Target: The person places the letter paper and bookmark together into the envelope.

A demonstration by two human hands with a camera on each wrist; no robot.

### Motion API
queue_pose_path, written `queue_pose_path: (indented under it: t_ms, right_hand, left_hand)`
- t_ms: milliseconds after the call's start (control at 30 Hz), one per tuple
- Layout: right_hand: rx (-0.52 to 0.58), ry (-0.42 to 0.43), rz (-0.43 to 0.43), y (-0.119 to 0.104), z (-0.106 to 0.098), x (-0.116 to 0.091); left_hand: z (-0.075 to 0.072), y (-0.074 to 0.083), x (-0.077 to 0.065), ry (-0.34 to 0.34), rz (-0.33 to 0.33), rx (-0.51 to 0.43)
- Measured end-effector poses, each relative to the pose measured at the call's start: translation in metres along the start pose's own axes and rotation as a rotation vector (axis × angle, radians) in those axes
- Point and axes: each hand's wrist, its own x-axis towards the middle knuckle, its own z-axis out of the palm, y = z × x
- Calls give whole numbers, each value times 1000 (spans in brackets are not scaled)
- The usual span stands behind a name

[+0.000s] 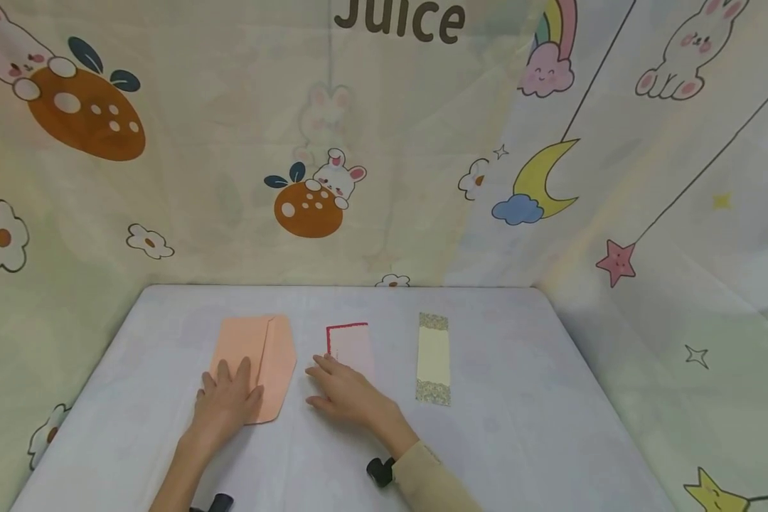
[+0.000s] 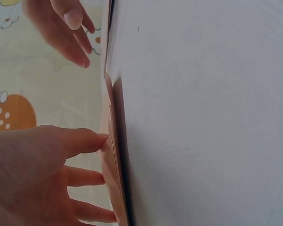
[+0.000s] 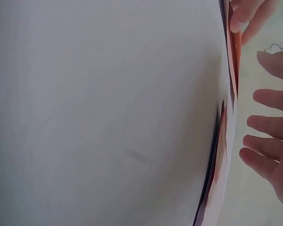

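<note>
A peach paper envelope (image 1: 276, 384) lies on the left part of the white table, its pointed flap side toward the right. My left hand (image 1: 227, 400) rests on its lower part with the fingers spread; in the left wrist view the fingertips (image 2: 87, 141) touch the paper. To the right lies a pale pink card (image 1: 352, 348) with a red line along its top and left edges. My right hand (image 1: 348, 395) is over the card's lower part and hides it. Its fingers are straight and spread, apart from any paper in the right wrist view (image 3: 269, 122).
A cream strip of paper (image 1: 434, 357) with glittery bands at both ends lies right of the card. The white table (image 1: 518, 427) ends at a patterned cloth backdrop (image 1: 217, 213) behind and at the sides. Each wrist carries a small black camera (image 1: 380, 472).
</note>
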Motion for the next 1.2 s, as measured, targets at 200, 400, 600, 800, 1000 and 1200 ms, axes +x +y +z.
queue_pose_path:
  t_ms: [200, 400, 600, 800, 1000, 1200]
  right_hand:
    - [-12, -64, -5, -12, 2, 12]
    - [-14, -73, 7, -20, 3, 20]
    - [13, -103, 22, -28, 6, 27]
    - [0, -122, 18, -31, 11, 29]
    - [-15, -134, 17, -33, 13, 31]
    - [-39, -134, 23, -36, 14, 33]
  left_hand:
    - [-1, -2, 1, 2, 7, 11]
    - [0, -2, 2, 36, 31, 30]
    - [2, -1, 2, 14, 10, 18]
    - [1, 0, 1, -9, -13, 14]
    - [-1, 0, 1, -17, -18, 26]
    - [-1, -2, 0, 24, 24, 4]
